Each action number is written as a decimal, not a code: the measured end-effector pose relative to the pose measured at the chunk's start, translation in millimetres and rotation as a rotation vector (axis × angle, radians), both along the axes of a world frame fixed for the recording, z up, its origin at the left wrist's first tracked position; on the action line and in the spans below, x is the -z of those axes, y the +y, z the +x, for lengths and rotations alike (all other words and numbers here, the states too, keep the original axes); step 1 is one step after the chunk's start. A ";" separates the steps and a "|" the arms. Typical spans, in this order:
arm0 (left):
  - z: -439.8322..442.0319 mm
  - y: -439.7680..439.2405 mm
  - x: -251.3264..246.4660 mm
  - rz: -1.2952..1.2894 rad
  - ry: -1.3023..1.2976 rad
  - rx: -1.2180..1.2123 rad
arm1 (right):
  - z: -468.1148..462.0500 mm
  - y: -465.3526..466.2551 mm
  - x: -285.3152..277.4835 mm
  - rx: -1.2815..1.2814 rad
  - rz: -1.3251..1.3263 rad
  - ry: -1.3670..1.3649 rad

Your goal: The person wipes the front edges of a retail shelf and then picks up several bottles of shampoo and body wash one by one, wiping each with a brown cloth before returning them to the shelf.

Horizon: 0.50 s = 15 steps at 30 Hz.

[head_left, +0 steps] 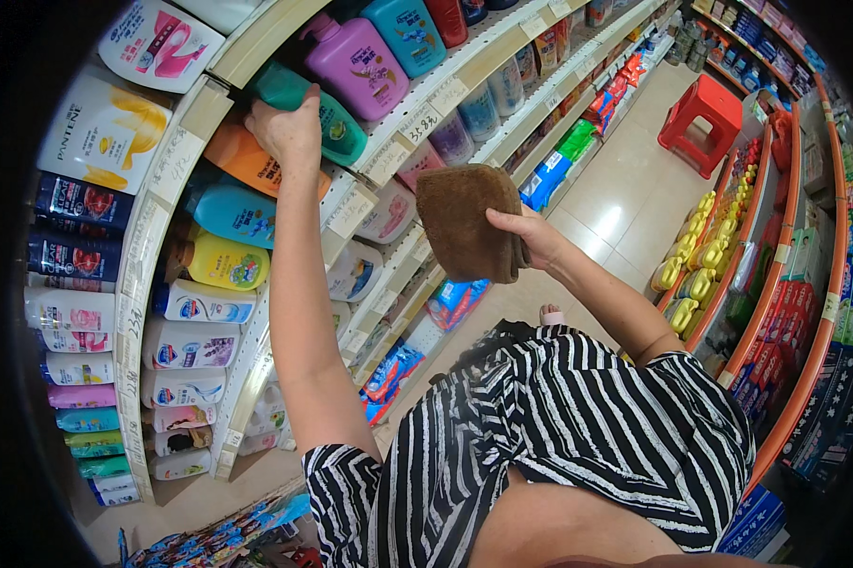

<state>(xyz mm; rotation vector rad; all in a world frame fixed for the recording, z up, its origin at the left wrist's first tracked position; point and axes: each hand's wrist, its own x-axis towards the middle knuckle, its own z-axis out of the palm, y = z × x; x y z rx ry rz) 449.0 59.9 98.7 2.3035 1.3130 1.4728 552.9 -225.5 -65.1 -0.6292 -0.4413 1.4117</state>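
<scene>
My left hand (pixel 284 128) grips a green shampoo bottle (pixel 334 128) at the upper shelf's edge; the bottle lies tilted, its top end partly behind my fingers. Just right of it stands a purple pump bottle (pixel 359 64), and below it is an orange bottle (pixel 245 156), partly hidden by my wrist. My right hand (pixel 529 231) holds a folded brown cloth (pixel 465 220) out over the aisle side of the shelves, thumb on top and fingers behind it.
Shelves with price-tag strips (pixel 437 106) hold many bottles at the left. A red plastic stool (pixel 703 124) stands on the tiled floor (pixel 604 206). Yellow bottles (pixel 696 284) and boxed goods (pixel 774 319) line orange-edged shelves at the right. Packaged goods lie at the bottom left.
</scene>
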 end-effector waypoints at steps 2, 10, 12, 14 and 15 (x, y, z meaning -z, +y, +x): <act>-2.2 -0.1 3.6 0.019 -0.038 0.025 | 1.6 -0.4 -2.7 0.011 -0.049 0.049; -15.1 -16.5 37.7 -0.161 -0.520 0.631 | -0.1 -0.4 4.2 0.168 0.159 -0.687; -19.7 -20.3 43.8 -0.104 -0.500 0.638 | -0.5 1.0 1.7 0.196 0.184 -0.677; -14.9 -26.4 50.7 -0.065 -0.555 0.675 | -1.1 2.0 -1.0 0.237 0.201 -0.636; -14.3 -28.5 52.4 -0.041 -0.582 0.691 | -1.8 2.7 -2.8 0.244 0.202 -0.583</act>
